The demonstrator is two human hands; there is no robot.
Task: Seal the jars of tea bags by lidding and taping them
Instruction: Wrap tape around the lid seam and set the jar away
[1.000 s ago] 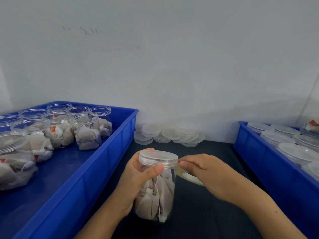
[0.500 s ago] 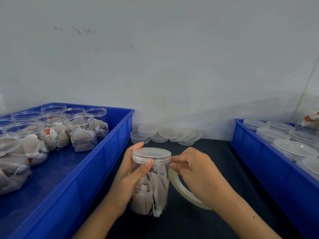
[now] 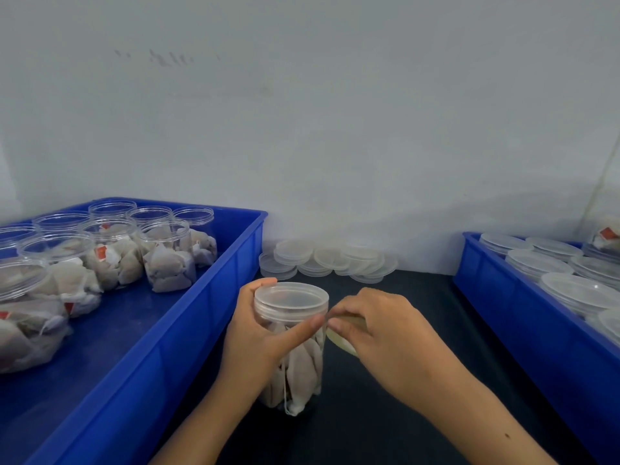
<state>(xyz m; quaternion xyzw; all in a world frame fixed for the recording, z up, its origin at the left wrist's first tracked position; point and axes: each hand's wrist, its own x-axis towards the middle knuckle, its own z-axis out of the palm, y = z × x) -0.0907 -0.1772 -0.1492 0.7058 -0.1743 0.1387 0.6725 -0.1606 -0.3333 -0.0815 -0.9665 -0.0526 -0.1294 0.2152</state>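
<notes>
A clear jar of tea bags (image 3: 295, 367) stands on the dark table with a clear lid (image 3: 291, 298) on top. My left hand (image 3: 260, 337) grips the jar just under the lid, thumb across its front. My right hand (image 3: 379, 333) pinches a roll of clear tape (image 3: 340, 342) right beside the jar's rim, at the lid's lower edge. Most of the roll is hidden under my fingers.
A blue tray (image 3: 188, 333) on the left holds several open jars of tea bags (image 3: 167, 260). A blue tray (image 3: 523, 317) on the right holds several lidded jars (image 3: 577, 292). Loose clear lids (image 3: 328, 260) lie stacked against the white wall.
My right hand has drawn the tape roll up and in toward the jar's rim, so less of the roll shows. My left hand keeps its hold on the jar.
</notes>
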